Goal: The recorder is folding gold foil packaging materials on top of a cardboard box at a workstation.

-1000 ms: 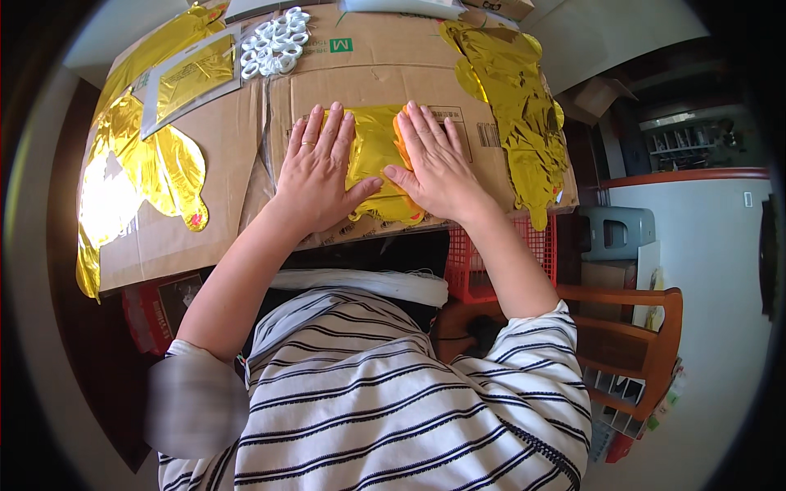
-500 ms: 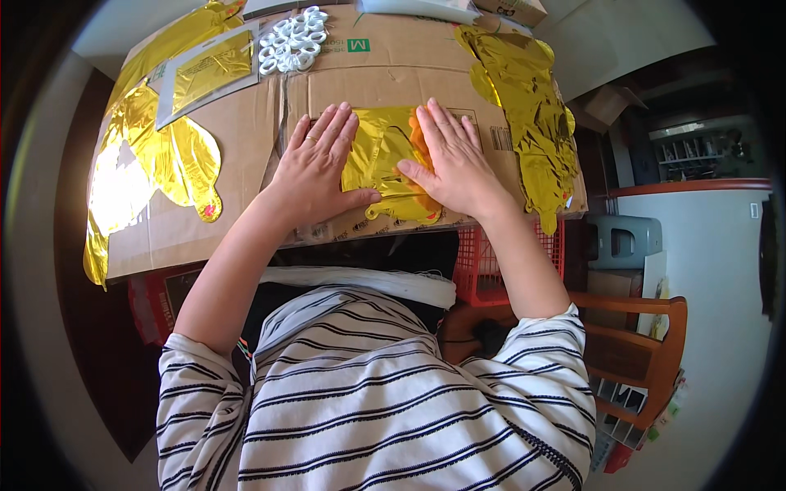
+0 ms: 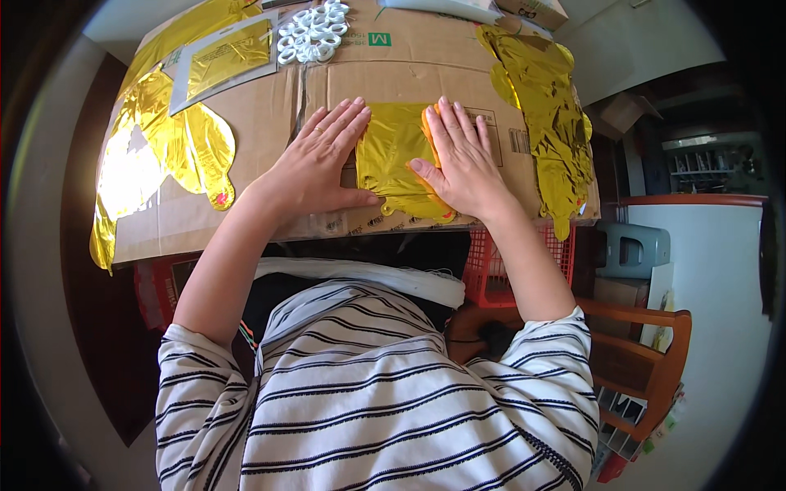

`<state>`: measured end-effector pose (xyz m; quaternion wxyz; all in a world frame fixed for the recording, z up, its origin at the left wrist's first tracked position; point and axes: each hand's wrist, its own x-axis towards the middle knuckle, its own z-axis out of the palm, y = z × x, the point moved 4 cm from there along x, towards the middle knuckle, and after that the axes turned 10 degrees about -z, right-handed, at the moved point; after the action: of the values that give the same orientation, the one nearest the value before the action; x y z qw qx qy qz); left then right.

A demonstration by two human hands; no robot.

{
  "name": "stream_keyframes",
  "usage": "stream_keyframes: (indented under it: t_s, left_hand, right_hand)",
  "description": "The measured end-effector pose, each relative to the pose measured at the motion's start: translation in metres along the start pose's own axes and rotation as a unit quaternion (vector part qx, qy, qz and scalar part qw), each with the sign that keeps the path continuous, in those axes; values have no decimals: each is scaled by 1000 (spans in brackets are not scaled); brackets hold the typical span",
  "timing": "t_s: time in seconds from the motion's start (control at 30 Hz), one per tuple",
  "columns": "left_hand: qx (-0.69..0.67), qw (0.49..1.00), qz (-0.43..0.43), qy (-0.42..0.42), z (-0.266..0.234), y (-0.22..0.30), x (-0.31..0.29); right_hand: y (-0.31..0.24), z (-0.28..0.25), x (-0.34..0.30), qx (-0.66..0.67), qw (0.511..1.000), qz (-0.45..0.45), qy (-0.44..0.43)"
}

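One central gold foil piece (image 3: 395,151), one flat packet (image 3: 229,60), one red basket (image 3: 487,268), one grey stool (image 3: 656,244)

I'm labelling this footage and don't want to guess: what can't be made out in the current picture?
All in the head view:
- Folded gold foil: right edge covered by the right hand; whether the orange strip is separate is unclear.
- Left foil sheet: partly washed out by glare.
- Pale packet: cut off by the top edge.
- Red basket: partly hidden by cardboard and right forearm.
- Shelf items: too small and dim.
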<state>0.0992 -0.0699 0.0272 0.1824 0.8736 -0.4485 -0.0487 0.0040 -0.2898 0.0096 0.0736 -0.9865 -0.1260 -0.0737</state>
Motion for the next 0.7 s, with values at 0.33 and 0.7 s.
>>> stream_keyframes:
  t_s: [0.33, 0.7]
  left_hand:
    - [-21, 1000, -3, 22, -7, 5, -3]
    - [101, 991, 29, 82, 33, 23, 25]
  right_hand:
    - [-2, -1, 1, 11, 1000, 8, 2]
    - [-8, 2, -1, 9, 1000, 17, 4]
